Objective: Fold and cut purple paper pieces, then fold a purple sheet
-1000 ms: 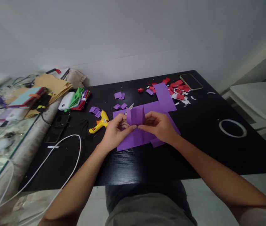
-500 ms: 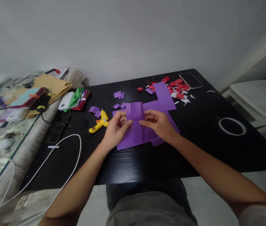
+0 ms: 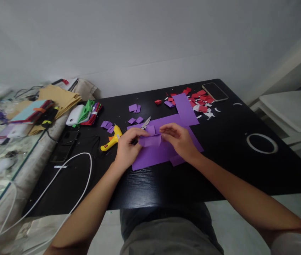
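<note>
A small creased piece of purple paper is held up between my two hands, above larger purple sheets lying on the black table. My left hand pinches its left side, fingers curled round the edge. At its right edge is my right hand, fingers bent and close together on the paper. Just behind the paper, the open blades of a pair of scissors show; their handles are hidden. Left of my left hand lies a yellow glue gun.
Small purple pieces lie behind the glue gun. Red paper scraps and a phone are at the back right. A white ring sits at right. A white cable loops over the left side, near a dark phone.
The held purple paper has gone from standing upright to folded down lower between my hands. The scissors blades behind it have come into view.
</note>
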### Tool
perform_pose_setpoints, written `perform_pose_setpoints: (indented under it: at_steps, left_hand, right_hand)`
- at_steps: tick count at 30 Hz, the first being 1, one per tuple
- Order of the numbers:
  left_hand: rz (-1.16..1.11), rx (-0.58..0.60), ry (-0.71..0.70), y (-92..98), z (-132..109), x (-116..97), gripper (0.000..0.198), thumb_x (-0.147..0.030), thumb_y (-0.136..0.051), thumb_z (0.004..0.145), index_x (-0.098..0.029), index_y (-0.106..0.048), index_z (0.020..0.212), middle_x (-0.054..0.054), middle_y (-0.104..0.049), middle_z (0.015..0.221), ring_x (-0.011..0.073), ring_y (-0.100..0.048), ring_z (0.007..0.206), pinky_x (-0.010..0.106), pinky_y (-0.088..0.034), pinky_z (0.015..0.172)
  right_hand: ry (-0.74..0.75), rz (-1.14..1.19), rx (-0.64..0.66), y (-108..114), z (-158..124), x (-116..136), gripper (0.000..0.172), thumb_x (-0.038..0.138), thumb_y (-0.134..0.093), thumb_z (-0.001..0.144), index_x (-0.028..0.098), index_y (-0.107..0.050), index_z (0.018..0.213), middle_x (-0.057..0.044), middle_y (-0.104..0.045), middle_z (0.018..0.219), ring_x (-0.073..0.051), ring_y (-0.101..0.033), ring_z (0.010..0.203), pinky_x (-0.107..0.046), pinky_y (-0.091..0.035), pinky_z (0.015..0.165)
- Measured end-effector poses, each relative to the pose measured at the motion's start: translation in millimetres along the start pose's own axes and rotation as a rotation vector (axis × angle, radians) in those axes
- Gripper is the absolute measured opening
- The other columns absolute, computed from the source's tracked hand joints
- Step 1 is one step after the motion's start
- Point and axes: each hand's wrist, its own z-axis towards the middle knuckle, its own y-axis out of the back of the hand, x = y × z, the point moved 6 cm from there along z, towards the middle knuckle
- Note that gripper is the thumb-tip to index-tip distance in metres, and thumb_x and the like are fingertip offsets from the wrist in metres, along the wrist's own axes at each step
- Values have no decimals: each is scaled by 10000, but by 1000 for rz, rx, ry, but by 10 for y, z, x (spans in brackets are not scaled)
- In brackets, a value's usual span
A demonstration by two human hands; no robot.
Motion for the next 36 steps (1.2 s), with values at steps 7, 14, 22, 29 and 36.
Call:
perform_pose_setpoints:
  at_steps: [7,14,22,29,36]
  left_hand:
    - [295,-54,-386,-2,-86,-198,305,0,-585,885,-230,-779,934,45,-682,1015,170,-662,936,321,-541,833]
    - [74,-58,-80,-1,-32,-35,167,-158,-565,968,-198,-700,1058,58,-716,987,180,-680,928,323,-551,837]
    - [-270,89,367,-214,-63,170,383,-524,-793,822,-167,-657,814,-36,-544,654,94,-472,590,219,-395,575]
    - [-285,104,363,-246,-78,159,381,-522,-786,830,-165,-661,783,-43,-532,625,84,-432,557,217,-354,547]
    - [-247,109,393,-237,-93,192,383,-513,-775,840,-149,-680,768,-26,-566,630,86,-446,558,218,-342,539]
  right_hand:
    - [-425,306,236,-225,-104,-92,346,523,-840,779,186,-760,791,-29,-731,778,-160,-673,713,-303,-558,709]
    - [-265,85,92,-92,-60,-93,252,429,-904,694,230,-801,809,9,-722,786,-148,-625,723,-305,-494,722]
    - [-195,-22,93,-105,-71,-69,303,437,-888,696,226,-761,874,20,-709,740,-170,-635,712,-333,-501,727]
    - [-64,-100,98,-134,-69,-8,297,456,-876,724,214,-729,812,-12,-753,822,-197,-689,791,-353,-541,799]
    - [-34,-204,112,-128,-75,13,319,512,-822,789,203,-747,792,-33,-760,805,-212,-694,785,-351,-541,762]
